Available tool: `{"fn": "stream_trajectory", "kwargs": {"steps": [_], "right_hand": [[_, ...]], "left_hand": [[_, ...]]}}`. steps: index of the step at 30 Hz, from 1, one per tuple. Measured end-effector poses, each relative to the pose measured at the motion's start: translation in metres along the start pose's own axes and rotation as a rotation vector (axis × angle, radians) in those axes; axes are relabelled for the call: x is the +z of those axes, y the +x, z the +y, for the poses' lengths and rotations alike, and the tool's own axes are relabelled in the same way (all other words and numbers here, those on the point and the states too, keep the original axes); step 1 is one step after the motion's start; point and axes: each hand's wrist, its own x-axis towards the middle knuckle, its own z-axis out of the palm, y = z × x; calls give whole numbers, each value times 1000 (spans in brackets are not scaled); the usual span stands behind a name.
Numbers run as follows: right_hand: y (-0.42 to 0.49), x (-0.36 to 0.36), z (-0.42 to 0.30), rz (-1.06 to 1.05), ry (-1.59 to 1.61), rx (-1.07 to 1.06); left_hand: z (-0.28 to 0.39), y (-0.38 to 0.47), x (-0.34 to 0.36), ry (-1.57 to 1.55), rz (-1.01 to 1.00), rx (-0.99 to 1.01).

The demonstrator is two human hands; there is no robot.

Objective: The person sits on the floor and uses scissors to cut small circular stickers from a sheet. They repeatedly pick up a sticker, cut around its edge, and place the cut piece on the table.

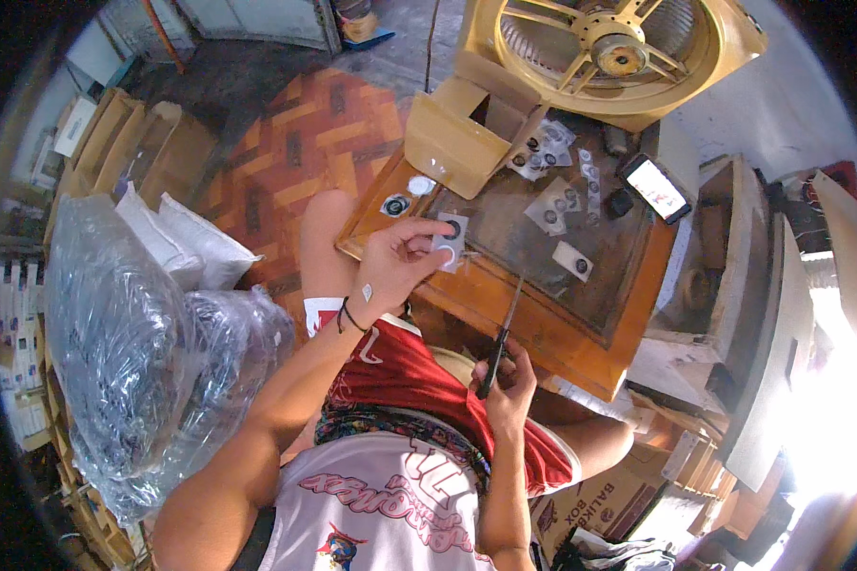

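Between the thumb and fingers of my left hand [403, 253] is a small pale strip [461, 243] with round stickers, one of them dark, above the near left edge of the wooden table [507, 314]. My right hand [513, 378] grips a black-handled cutting tool [501, 353] in front of the table. Its slim blade points away from me towards the tabletop; whether it is scissors or a knife is unclear. Left of the strip lies a square piece with a dark round sticker [396, 205]. A white piece with one dark round sticker [573, 261] rests farther right.
An open cardboard box [450, 143] stands at the table's far left corner. Behind lie several sticker sheets [543, 150], beside a phone with a lit screen [655, 189]. A yellowish fan [607, 57] stands beyond. Plastic-wrapped bundles [125, 342] are at my left.
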Motion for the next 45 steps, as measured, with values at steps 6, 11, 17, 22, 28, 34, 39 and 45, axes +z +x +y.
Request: {"fn": "stream_trajectory", "kwargs": {"steps": [6, 11, 17, 22, 28, 34, 39, 45], "right_hand": [[7, -36, -17, -323, 135, -37], [-4, -54, -83, -548, 93, 98], [6, -61, -114, -611, 16, 171], [11, -72, -100, -654, 13, 44], [11, -64, -118, -606, -62, 262], [20, -69, -110, -759, -236, -18], [23, -68, -112, -791, -255, -85], [26, -66, -113, -818, -293, -133]], "left_hand": [[32, -12, -2, 171, -278, 13], [75, -23, 4, 277, -465, 146], [95, -32, 0, 385, -532, 195], [99, -39, 1, 310, -538, 30], [91, -41, 0, 288, -549, 55], [86, -45, 5, 270, -522, 39], [87, -46, 6, 304, -513, 76], [88, -47, 7, 366, -524, 112]]}}
